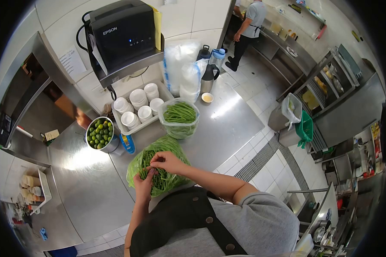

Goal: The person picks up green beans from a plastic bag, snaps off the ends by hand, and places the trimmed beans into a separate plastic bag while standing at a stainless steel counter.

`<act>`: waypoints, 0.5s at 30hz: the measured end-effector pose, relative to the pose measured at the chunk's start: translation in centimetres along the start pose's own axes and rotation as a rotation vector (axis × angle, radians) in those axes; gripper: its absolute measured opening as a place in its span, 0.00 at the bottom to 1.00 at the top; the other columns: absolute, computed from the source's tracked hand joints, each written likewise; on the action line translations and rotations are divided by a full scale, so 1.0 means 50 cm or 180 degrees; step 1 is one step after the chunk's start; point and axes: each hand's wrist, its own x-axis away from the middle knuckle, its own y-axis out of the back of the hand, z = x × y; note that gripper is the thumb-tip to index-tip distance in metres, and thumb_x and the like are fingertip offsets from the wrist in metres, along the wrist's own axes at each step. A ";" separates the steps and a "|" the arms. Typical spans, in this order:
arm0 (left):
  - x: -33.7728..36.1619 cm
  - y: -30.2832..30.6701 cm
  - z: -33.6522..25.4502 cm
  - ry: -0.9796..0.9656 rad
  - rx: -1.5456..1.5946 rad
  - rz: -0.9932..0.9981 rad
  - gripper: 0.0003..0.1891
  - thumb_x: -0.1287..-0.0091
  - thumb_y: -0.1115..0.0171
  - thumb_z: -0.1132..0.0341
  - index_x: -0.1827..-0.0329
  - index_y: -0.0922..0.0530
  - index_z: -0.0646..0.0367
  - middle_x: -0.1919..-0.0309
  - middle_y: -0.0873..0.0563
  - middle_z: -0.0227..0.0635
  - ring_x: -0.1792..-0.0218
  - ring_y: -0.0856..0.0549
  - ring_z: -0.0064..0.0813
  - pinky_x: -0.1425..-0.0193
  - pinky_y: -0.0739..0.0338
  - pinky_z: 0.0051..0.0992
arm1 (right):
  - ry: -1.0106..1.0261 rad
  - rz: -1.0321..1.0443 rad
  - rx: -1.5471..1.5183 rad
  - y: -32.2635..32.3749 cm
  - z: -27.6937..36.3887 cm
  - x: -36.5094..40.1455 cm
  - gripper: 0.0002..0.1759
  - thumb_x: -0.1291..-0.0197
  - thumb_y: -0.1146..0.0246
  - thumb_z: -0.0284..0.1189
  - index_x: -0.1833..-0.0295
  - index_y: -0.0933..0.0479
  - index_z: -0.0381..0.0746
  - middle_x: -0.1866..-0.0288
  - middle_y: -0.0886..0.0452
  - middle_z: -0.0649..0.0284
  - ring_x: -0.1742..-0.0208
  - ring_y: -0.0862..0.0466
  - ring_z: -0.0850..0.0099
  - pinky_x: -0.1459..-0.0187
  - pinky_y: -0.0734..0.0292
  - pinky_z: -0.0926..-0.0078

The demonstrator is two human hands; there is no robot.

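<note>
My left hand (143, 183) and my right hand (169, 163) meet over an open, light green plastic bag (176, 147) filled with long green beans (162, 180). The thumb and fingers of each hand are pinched, with the fingertips almost touching. Whatever lies between them is too small to tell apart from the beans behind. Just beyond the bag stands a clear, bag-lined tub (179, 130) with more green beans (180, 113), lying roughly side by side.
A metal pot of limes (99, 133) stands left, beside a blue-and-yellow object (127, 144). Behind are a tray (117, 115) of white cups, plastic-wrapped stacks (179, 64), a flask (209, 79) and a small bowl (207, 97). A printer (122, 36) overhangs the steel counter (227, 124). Another person (254, 19) stands far back.
</note>
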 end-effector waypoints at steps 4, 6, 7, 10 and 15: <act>0.002 -0.002 -0.002 -0.0021 -0.0108 -0.0009 0.08 0.29 0.33 0.70 0.51 0.14 0.63 0.67 0.10 0.32 0.80 0.29 0.10 0.77 0.38 0.17 | 0.0069 -0.0059 -0.0068 0.001 -0.013 0.000 0.05 0.34 0.31 0.26 0.60 0.19 0.35 0.64 0.16 0.68 0.64 0.19 0.82 0.62 0.25 0.78; 0.002 -0.002 -0.001 -0.0011 -0.0158 -0.0024 0.08 0.29 0.33 0.70 0.52 0.14 0.63 0.67 0.10 0.32 0.80 0.29 0.10 0.77 0.38 0.18 | 0.0410 -0.0178 0.0383 -0.001 -0.008 0.005 0.04 0.35 0.31 0.24 0.61 0.19 0.36 0.64 0.18 0.67 0.64 0.20 0.80 0.62 0.25 0.77; 0.002 -0.003 0.000 0.0016 -0.0152 -0.0029 0.08 0.30 0.33 0.70 0.52 0.14 0.63 0.67 0.10 0.32 0.80 0.29 0.10 0.77 0.38 0.18 | 0.0667 -0.0260 0.0758 -0.003 0.000 0.011 0.04 0.36 0.31 0.23 0.62 0.20 0.36 0.64 0.19 0.66 0.65 0.20 0.78 0.62 0.25 0.76; 0.002 -0.007 0.003 0.0062 -0.0082 -0.0077 0.07 0.30 0.32 0.70 0.53 0.14 0.64 0.68 0.10 0.31 0.80 0.29 0.11 0.78 0.38 0.18 | 0.1225 -0.0348 0.1483 -0.017 0.029 0.026 0.04 0.39 0.32 0.21 0.63 0.22 0.35 0.63 0.24 0.61 0.65 0.21 0.67 0.64 0.25 0.70; 0.002 -0.007 0.002 0.0068 -0.0019 -0.0120 0.07 0.31 0.31 0.70 0.55 0.14 0.64 0.69 0.11 0.31 0.80 0.29 0.11 0.77 0.38 0.18 | 0.1787 -0.0442 0.1953 -0.028 0.031 0.027 0.05 0.41 0.34 0.20 0.64 0.25 0.34 0.63 0.26 0.55 0.60 0.22 0.54 0.58 0.25 0.61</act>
